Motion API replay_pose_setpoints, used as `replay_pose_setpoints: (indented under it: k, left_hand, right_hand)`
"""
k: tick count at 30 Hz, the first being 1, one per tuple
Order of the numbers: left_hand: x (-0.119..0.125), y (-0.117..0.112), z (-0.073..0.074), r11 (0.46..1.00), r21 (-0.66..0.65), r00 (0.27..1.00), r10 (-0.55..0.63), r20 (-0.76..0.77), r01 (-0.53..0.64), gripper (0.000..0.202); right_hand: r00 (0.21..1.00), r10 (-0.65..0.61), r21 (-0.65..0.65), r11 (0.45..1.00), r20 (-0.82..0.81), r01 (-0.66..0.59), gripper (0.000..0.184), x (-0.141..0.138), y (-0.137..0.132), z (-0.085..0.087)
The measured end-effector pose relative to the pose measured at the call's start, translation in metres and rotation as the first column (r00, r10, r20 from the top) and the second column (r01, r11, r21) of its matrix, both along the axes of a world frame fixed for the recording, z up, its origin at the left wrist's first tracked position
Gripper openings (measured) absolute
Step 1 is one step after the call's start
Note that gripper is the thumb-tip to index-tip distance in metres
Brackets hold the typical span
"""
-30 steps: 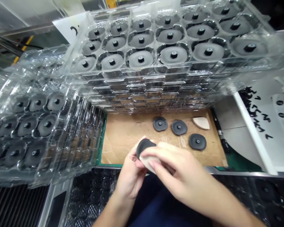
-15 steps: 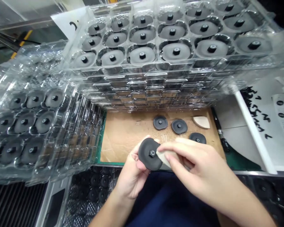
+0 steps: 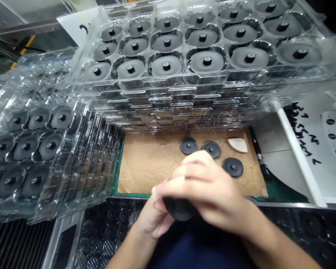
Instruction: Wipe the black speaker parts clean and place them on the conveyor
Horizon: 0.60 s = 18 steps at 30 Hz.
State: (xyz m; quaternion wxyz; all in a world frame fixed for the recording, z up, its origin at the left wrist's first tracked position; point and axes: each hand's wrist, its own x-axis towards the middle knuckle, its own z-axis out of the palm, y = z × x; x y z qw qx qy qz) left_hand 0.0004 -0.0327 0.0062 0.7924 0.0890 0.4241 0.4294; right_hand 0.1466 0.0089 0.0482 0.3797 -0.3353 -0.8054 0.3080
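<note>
A black round rubber disc (image 3: 179, 209) is held between both hands just above my lap, in front of the bench edge. My left hand (image 3: 152, 218) grips it from below and left. My right hand (image 3: 204, 192) lies curled over the top of the disc and hides most of it, along with any wiping pad under its fingers. Three more black discs (image 3: 211, 149) lie on the brown cardboard mat (image 3: 145, 164) beyond my hands. A pale wedge-shaped pad (image 3: 238, 145) rests at the mat's far right.
A tall stack of clear blister trays (image 3: 184, 101) filled with grey discs stands behind the mat. Another stack of trays (image 3: 39, 149) leans at the left. A white board with black writing (image 3: 305, 138) is at the right. Dark trays of parts (image 3: 112, 224) sit below the bench edge.
The disc has dropped lower and turned edge-on toward me. My right hand has closed over it, covering the face and hub that showed half a second ago.
</note>
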Motion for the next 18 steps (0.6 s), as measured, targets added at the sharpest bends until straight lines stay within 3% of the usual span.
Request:
replay_pose_setpoints:
  k: [2,4,6,7,11,15,18]
  left_hand:
    - [-0.005,0.002,0.002,0.998,0.037,0.991,-0.058,0.124,0.054,0.059]
    - [-0.012,0.005,0.004,0.995,0.057,0.968,-0.088,0.235,0.077,0.059]
    - [-0.018,0.006,0.004,0.998,0.039,0.962,-0.063,0.264,0.054,0.056]
    - [-0.02,0.006,0.003,0.999,0.026,0.964,-0.05,0.26,0.045,0.055]
    - [-0.024,0.007,-0.001,0.999,-0.001,0.967,-0.031,0.252,0.032,0.059]
    - [-0.023,0.009,-0.004,0.999,0.008,0.961,-0.034,0.276,0.033,0.053]
    - [-0.021,0.01,-0.006,1.0,0.0,0.961,-0.023,0.276,0.024,0.049]
  right_hand:
    - [0.983,-0.177,-0.203,0.966,-0.053,0.163,0.026,0.007,0.003,-0.015]
    - [0.942,-0.337,-0.429,0.849,0.011,0.309,0.026,0.016,0.004,-0.038]
    - [0.937,-0.333,-0.563,0.756,0.106,0.332,0.03,0.021,-0.001,-0.064]
    - [0.945,-0.294,-0.592,0.739,0.146,0.322,0.028,0.022,-0.006,-0.077]
    - [0.928,-0.249,-0.576,0.73,0.279,0.369,0.024,0.017,-0.036,-0.113]
    - [0.895,-0.249,-0.544,0.723,0.371,0.426,0.036,0.009,-0.061,-0.124]
    - [0.869,-0.296,-0.49,0.732,0.396,0.473,0.034,0.007,-0.06,-0.132]
